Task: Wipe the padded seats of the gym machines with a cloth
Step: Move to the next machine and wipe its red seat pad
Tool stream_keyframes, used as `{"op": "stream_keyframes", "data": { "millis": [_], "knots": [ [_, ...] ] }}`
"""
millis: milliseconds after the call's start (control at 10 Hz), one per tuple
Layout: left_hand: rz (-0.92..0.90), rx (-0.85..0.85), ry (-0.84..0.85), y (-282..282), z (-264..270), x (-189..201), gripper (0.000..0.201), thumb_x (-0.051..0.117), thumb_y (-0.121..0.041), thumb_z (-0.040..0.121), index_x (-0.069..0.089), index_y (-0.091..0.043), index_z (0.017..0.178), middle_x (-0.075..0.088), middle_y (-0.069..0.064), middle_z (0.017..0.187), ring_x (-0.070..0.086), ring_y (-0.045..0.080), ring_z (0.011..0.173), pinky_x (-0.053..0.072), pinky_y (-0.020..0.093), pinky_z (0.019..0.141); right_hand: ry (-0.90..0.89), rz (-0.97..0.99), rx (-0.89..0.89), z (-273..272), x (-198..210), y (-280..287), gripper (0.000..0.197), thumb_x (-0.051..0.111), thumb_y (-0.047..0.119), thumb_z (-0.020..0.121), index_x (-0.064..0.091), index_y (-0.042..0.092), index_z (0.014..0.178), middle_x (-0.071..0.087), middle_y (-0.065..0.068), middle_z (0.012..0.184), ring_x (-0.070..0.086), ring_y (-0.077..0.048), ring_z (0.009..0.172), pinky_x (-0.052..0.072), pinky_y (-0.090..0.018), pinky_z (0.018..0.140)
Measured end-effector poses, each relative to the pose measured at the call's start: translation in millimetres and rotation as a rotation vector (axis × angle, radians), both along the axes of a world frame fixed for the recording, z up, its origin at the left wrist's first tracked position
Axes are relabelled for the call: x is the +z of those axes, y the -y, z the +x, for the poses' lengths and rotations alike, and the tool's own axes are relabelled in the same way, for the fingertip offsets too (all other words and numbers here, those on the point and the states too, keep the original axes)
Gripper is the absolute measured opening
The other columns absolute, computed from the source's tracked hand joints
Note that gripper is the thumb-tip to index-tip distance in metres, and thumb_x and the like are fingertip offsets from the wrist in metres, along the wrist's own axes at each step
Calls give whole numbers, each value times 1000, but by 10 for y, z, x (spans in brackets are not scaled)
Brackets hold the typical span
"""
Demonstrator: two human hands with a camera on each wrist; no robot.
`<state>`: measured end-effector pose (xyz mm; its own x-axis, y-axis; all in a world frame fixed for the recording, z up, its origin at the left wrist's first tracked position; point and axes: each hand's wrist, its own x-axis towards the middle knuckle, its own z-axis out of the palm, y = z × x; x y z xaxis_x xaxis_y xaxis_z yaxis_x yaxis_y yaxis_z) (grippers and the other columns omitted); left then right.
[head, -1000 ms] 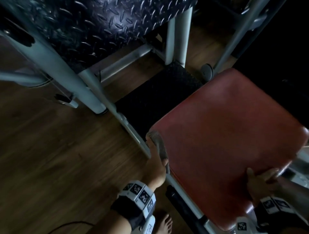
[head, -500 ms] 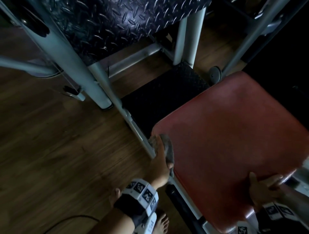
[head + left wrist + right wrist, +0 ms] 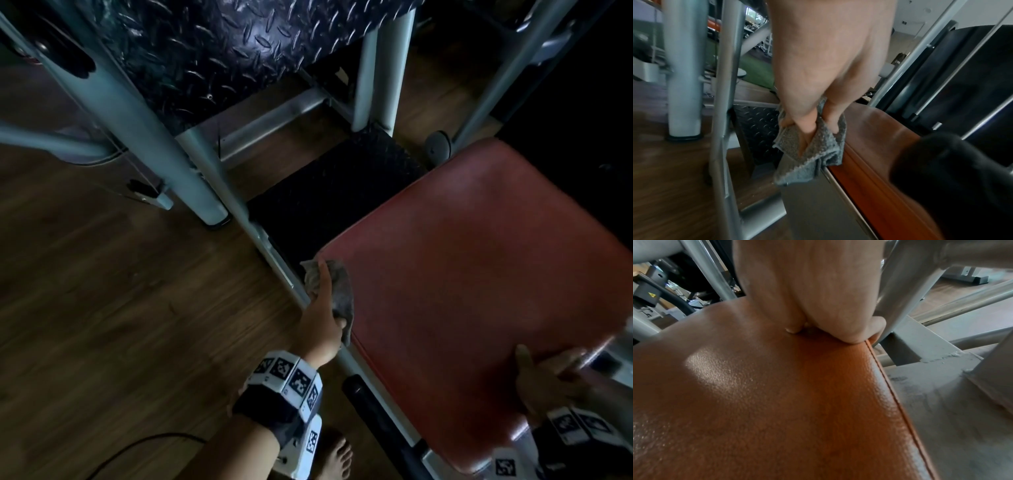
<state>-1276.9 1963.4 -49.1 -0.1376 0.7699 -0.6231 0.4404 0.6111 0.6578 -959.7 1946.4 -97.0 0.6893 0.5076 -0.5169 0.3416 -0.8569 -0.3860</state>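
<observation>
Left hand (image 3: 322,308) grasps grey cloth (image 3: 813,155) on red seat (image 3: 479,274); right hand (image 3: 544,380) clasps its edge; no legible writing

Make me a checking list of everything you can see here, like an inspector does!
Surface: red-brown padded leather seat, glossy, nothing lying on it.
Job's things: grey fluffy cloth at the seat's left edge.
Clutter: nothing seen.
Hands: left hand grips the cloth; right hand grips the seat's near right corner, thumb on top.
Cables: thin black cable on the floor.
Surroundings: brown wooden floor, grey metal machine frame, black diamond-pattern footplate.
</observation>
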Motion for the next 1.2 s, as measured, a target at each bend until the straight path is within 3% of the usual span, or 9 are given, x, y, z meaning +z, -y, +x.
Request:
{"op": "stream_keyframes", "data": {
  "millis": [100, 200, 400, 500, 600, 700, 800, 1000, 1200],
  "knots": [
    [26, -18, -3, 99, 85, 49, 96, 54, -7, 96, -18, -47, 147, 54, -4, 123, 58, 1, 77, 45, 8, 56, 21, 43, 15, -154, 224, 6, 89, 39, 59, 94, 20, -10, 146, 26, -41, 145, 33, -57, 129, 25, -58, 110],
    [13, -156, -8, 235, 164, 88, 93, 55, -10, 97, -15, -41, 149, 34, 0, 150, 51, 5, 113, 36, -6, 66, 66, 24, 6, -322, 138, 16, 126, 4, 96, 62, 11, 11, 154, 18, -43, 146, 33, -64, 120, 21, -66, 103],
    [94, -89, -6, -21, -18, 80, 99, 65, -14, 90, -8, -39, 152, 12, -1, 161, 29, 10, 138, 27, 8, 97, 119, 22, 23, -171, -65, 15, 138, 19, 98, 51, 17, 4, 152, 23, -41, 146, 37, -62, 119, 27, -65, 103],
    [77, -87, 1, 65, 110, 62, 106, 67, -14, 88, -14, -41, 150, 13, 2, 160, 39, 10, 130, 41, 1, 78, 136, 22, 18, -146, -55, 43, 131, 25, 97, 55, 15, 11, 154, 21, -37, 148, 34, -62, 123, 24, -67, 105],
    [78, -204, -121, 203, 193, 19, 114, 70, -27, 86, -28, -49, 141, 14, 8, 160, 34, 26, 140, 39, 33, 107, 191, 31, -27, -240, 65, 43, 113, 34, 84, 70, 11, 12, 154, 16, -39, 148, 31, -64, 122, 21, -65, 105],
    [108, -227, -157, 71, 93, -8, 115, 69, -32, 85, -33, -62, 128, 10, 6, 161, 19, 27, 146, 25, 44, 116, -42, -4, -27, -86, 159, -24, 75, 46, 44, 98, 21, -6, 148, 22, -37, 149, 27, -52, 134, 21, -48, 112],
    [102, -77, 32, -112, 19, -24, 108, 68, -12, 86, -15, -52, 143, 11, -6, 159, 16, 16, 146, 20, 35, 114, -150, 1, -88, 23, 162, -40, 66, 42, 37, 101, 28, -12, 143, 27, -35, 149, 26, -44, 139, 21, -40, 112],
    [45, -243, -244, -56, 164, 48, 114, 69, -30, 87, -28, -31, 145, -8, 3, 161, 3, 17, 147, 11, 27, 114, -23, 98, -67, -271, 198, -28, 139, 4, 101, 44, 8, 15, 154, 18, -34, 151, 27, -57, 131, 19, -61, 109],
    [40, -756, -735, -324, 88, 185, 116, 56, -67, 79, -31, -26, 145, -42, 26, 145, -22, 45, 141, 2, 57, 117, -24, 83, -76, -223, 352, -42, 119, 19, 95, 57, -4, 28, 154, 1, -24, 158, 10, -51, 141, 11, -62, 111]
  ]
}}
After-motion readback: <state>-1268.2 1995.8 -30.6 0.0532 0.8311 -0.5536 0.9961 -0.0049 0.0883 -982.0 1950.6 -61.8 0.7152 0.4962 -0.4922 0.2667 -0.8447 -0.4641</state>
